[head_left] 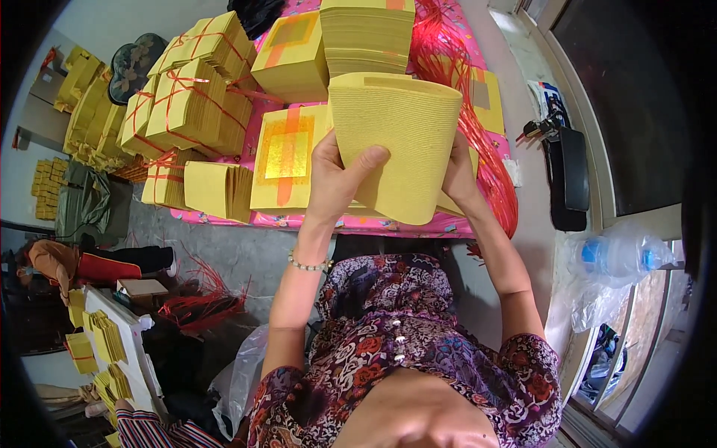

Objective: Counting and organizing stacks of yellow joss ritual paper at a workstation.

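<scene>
Both my hands hold a folded stack of yellow paper above the near edge of the table. My left hand grips its left side, thumb lying across the front. My right hand is closed round the right side, its fingers mostly hidden behind the paper. Just left of it lies a flat yellow paper stack with a gold foil square and an orange stripe. Beyond stands a taller yellow stack. Loose red plastic strips trail along the table's right side.
Yellow bundles tied with red strips crowd the left of the pink-covered table. Far left, a person bends near a white table; a striped sleeve shows nearer. Red strips litter the floor. A bagged plastic bottle sits right.
</scene>
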Available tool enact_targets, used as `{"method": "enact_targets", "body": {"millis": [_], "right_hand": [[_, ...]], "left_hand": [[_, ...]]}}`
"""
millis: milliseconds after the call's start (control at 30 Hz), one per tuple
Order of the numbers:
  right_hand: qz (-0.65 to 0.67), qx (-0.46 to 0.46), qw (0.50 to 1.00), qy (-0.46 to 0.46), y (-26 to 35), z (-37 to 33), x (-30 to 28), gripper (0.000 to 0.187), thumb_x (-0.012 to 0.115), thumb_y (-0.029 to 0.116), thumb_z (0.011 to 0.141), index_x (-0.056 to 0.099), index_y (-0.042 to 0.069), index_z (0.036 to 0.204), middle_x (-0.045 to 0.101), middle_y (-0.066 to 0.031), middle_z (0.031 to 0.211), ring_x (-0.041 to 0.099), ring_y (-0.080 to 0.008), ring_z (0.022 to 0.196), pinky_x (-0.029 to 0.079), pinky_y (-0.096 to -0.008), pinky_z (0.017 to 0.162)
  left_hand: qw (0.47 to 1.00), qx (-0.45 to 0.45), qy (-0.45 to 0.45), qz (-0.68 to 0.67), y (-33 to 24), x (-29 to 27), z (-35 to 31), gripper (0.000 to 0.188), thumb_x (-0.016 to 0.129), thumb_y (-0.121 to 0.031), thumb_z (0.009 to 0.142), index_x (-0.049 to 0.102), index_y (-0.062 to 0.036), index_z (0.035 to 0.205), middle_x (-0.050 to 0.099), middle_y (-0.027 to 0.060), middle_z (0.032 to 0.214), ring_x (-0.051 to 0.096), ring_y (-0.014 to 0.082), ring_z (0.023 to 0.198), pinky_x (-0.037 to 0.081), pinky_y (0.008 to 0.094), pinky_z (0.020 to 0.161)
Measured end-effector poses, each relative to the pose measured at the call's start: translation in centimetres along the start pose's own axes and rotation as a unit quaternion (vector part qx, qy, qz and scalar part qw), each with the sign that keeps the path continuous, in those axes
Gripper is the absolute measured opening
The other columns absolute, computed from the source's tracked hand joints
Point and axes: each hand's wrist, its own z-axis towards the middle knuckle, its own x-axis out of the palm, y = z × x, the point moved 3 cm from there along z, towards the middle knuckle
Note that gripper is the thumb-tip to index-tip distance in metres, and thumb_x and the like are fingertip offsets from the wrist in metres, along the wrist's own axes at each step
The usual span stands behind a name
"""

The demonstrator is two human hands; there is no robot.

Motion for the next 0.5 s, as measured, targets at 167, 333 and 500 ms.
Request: {"method": "enact_targets", "body": {"millis": [167,333,500], "right_hand": [[0.127,0.077,0.984,-0.096,1.3,0.7,-0.2,0.03,0.048,0.018,0.094,0.051,-0.004,0.115,0.058,-0.0077,0.112,0.055,-0.0109,0.097,0.045,-0.0282,0.085],[0.089,0.004,0.995,-0.048,3.3,-0.4,1.5,0.047,0.062,0.021,0.087,0.044,-0.002,0.123,0.057,-0.0092,0.112,0.054,-0.0143,0.102,0.044,-0.0291,0.088],[0.052,0.077,0.995,-0.034,2.5,-0.7,1.0,0.053,0.069,0.012,0.081,0.043,-0.001,0.125,0.057,-0.01,0.113,0.057,-0.015,0.102,0.047,-0.0296,0.086]], "left_hand": [[0.999,0.038,-0.027,0.022,-0.1,-0.2,0.1,0.027,0.069,-0.007,0.083,0.06,0.0005,0.107,0.066,0.0061,0.097,0.061,0.0113,0.087,0.05,0.025,0.076],[0.992,0.071,-0.043,0.095,-0.1,0.6,0.3,0.035,0.069,-0.006,0.082,0.053,0.0013,0.112,0.063,0.0055,0.096,0.06,0.0116,0.087,0.049,0.0245,0.076],[0.979,0.111,-0.025,0.169,0.6,1.4,0.5,0.051,0.066,-0.006,0.084,0.038,0.001,0.126,0.054,0.0109,0.112,0.055,0.015,0.1,0.046,0.0295,0.085]]}}
